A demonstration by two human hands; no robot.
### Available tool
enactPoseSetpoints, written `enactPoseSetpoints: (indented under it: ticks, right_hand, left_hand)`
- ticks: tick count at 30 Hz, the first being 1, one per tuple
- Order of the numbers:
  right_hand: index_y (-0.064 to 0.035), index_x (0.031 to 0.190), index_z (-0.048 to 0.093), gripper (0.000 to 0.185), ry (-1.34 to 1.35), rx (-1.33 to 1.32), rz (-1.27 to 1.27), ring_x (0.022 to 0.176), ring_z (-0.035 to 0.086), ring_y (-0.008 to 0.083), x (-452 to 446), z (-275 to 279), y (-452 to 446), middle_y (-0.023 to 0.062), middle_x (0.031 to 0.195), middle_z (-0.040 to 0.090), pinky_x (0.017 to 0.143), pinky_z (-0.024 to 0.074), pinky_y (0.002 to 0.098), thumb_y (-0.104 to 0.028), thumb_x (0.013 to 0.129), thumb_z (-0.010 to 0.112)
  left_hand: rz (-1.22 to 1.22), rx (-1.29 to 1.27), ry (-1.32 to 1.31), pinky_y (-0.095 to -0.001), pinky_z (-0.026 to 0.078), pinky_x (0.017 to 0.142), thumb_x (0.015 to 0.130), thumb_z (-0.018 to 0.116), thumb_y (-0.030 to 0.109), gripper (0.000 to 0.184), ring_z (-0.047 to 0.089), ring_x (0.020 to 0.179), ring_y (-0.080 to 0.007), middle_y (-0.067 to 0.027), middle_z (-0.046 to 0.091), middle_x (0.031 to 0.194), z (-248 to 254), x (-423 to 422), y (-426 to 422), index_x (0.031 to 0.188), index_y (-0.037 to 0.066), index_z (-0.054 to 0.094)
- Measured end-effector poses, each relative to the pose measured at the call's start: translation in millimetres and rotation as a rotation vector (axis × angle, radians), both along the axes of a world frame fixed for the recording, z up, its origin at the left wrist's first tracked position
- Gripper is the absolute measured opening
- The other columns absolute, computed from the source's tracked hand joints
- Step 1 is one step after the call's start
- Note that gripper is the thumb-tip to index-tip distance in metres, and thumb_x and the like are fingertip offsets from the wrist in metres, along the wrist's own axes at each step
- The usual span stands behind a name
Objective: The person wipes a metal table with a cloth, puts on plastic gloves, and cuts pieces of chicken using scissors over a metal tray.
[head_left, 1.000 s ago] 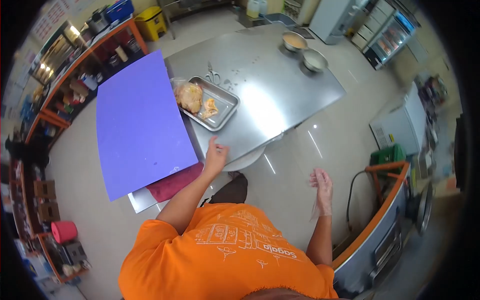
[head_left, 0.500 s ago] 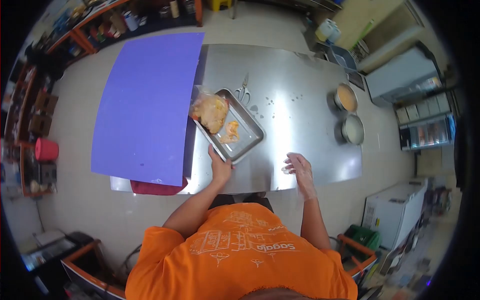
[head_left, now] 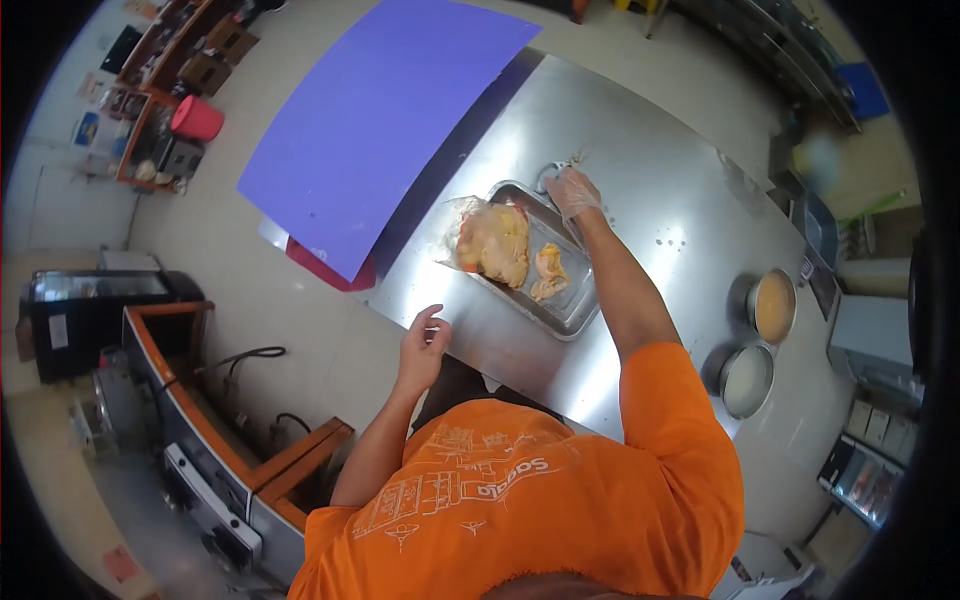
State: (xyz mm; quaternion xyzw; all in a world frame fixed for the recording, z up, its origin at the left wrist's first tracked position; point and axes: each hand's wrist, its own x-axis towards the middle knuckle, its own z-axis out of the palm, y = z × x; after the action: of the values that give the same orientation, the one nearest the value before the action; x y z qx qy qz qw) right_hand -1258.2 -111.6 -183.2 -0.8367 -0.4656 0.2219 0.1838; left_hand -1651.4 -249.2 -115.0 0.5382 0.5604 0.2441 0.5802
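My right hand (head_left: 574,193), in a clear plastic glove, is closed on the scissors (head_left: 552,174) beyond the far rim of a metal tray (head_left: 570,325). Their blades point away from me. Bare and empty, my left hand (head_left: 427,338) hovers at the near table edge with its fingers curled but apart. In the tray lies a large piece of raw meat (head_left: 495,243), partly in a clear plastic bag (head_left: 452,228) that hangs over the left rim. A smaller yellowish piece (head_left: 550,272) lies beside it.
A purple board (head_left: 370,110) covers the left part of the steel table (head_left: 650,200), with a dark red cloth (head_left: 330,270) under its near corner. Two metal bowls, one with orange contents (head_left: 773,307) and one with whitish contents (head_left: 746,383), stand at the right.
My right hand has reached across the tray to the scissors and closed on them. My left hand has let go of the tray and drawn back. The view has turned.
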Motion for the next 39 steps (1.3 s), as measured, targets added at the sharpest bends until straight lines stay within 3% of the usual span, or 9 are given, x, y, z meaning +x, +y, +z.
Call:
enactPoseSetpoints:
  ticks: [9, 12, 16, 18, 22, 26, 30, 35, 39]
  right_hand:
    - [-0.0026, 0.108, 0.06, 0.026, -0.139, 0.017, -0.119, 0.101, 0.067, 0.0445, 69.5, -35.0, -56.0, 0.0252, 0.102, 0.07, 0.088, 0.0522, 0.0516, -0.01, 0.083, 0.058]
    - [-0.0015, 0.114, 0.058, 0.032, -0.04, 0.167, -0.239, 0.1, 0.066, 0.046, 66.2, -4.4, -111.5, 0.028, 0.101, 0.069, 0.086, 0.0517, 0.0507, -0.005, 0.082, 0.058]
    - [0.001, 0.116, 0.059, 0.036, 0.235, 0.337, -0.514, 0.082, 0.068, 0.029, 19.1, 14.6, -191.3, 0.0204, 0.091, 0.069, 0.075, 0.0535, 0.0394, 0.001, 0.08, 0.057]
    - [0.0043, 0.108, 0.061, 0.027, -0.023, 0.314, -0.538, 0.073, 0.065, 0.0214, -13.8, 1.7, -224.9, 0.0132, 0.083, 0.067, 0.07, 0.0525, 0.0356, 0.002, 0.081, 0.058]
    - [0.0041, 0.09, 0.062, 0.016, 0.271, 0.268, -0.867, 0.072, 0.06, 0.0218, -84.0, -29.2, -253.3, 0.0103, 0.077, 0.064, 0.069, 0.0493, 0.0373, -0.01, 0.084, 0.066]
    - [0.0027, 0.093, 0.058, 0.02, -0.039, 0.31, -0.767, 0.074, 0.062, 0.0307, -126.6, -32.5, -249.8, 0.0179, 0.079, 0.062, 0.073, 0.0497, 0.0417, -0.013, 0.084, 0.068]
    - [0.0005, 0.095, 0.055, 0.021, -0.016, 0.252, -0.718, 0.076, 0.064, 0.0338, -137.5, -10.6, -251.7, 0.0194, 0.081, 0.063, 0.074, 0.0509, 0.0431, -0.01, 0.083, 0.068]
    - [-0.0007, 0.098, 0.055, 0.025, -0.054, 0.229, -0.662, 0.078, 0.066, 0.036, -113.9, -18.3, -266.8, 0.0204, 0.083, 0.065, 0.075, 0.0522, 0.0438, -0.01, 0.082, 0.072]
    - [0.0003, 0.096, 0.057, 0.019, -0.071, 0.229, -0.614, 0.074, 0.064, 0.0265, -99.8, -6.3, -265.4, 0.0157, 0.079, 0.064, 0.072, 0.0519, 0.0395, -0.007, 0.083, 0.069]
  left_hand:
    - [0.159, 0.057, 0.096, -0.0282, 0.054, 0.068, 0.097, 0.062, 0.013, 0.035, 0.064, 0.084, -0.0149, -0.0068, 0.063, 0.103, -10.5, -13.0, 64.0, 0.13, 0.005, 0.058]
    - [0.102, 0.244, 0.11, -0.0305, 0.053, 0.069, 0.094, 0.064, 0.015, 0.031, 0.064, 0.081, -0.0166, -0.0071, 0.066, 0.093, -22.1, -11.3, 99.0, 0.124, 0.006, 0.064]
    - [-0.197, 0.632, 0.127, -0.0326, 0.054, 0.068, 0.093, 0.064, 0.009, 0.014, 0.068, 0.08, -0.0223, -0.0129, 0.069, 0.095, -0.8, 7.2, 146.2, 0.104, 0.001, 0.069]
    - [-0.366, 0.64, 0.085, -0.0369, 0.053, 0.072, 0.092, 0.065, 0.009, 0.012, 0.067, 0.081, -0.0297, -0.0153, 0.068, 0.094, 2.4, 27.5, 165.2, 0.1, 0.001, 0.07]
    - [-0.612, 0.651, 0.126, -0.0421, 0.051, 0.08, 0.093, 0.066, 0.015, 0.014, 0.064, 0.089, -0.0332, -0.0145, 0.065, 0.094, -6.0, 55.6, 191.5, 0.1, 0.003, 0.069]
    - [-0.499, 0.748, 0.128, -0.0385, 0.05, 0.07, 0.089, 0.068, 0.014, 0.016, 0.061, 0.077, -0.0279, -0.0116, 0.063, 0.09, -8.5, 60.2, 196.8, 0.103, 0.006, 0.07]
    - [-0.496, 0.539, 0.149, -0.0397, 0.05, 0.072, 0.089, 0.068, 0.017, 0.017, 0.061, 0.078, -0.0273, -0.0099, 0.061, 0.091, -10.3, 40.3, 193.9, 0.105, 0.009, 0.069]
    - [-0.494, 0.577, 0.134, -0.0381, 0.049, 0.068, 0.09, 0.068, 0.015, 0.019, 0.059, 0.074, -0.0249, -0.0085, 0.061, 0.09, -4.6, 5.5, 204.4, 0.108, 0.01, 0.068]
    - [-0.464, 0.566, 0.098, -0.0361, 0.049, 0.067, 0.089, 0.068, 0.012, 0.018, 0.059, 0.073, -0.0233, -0.0089, 0.06, 0.089, 1.4, -21.1, 210.6, 0.107, 0.009, 0.068]
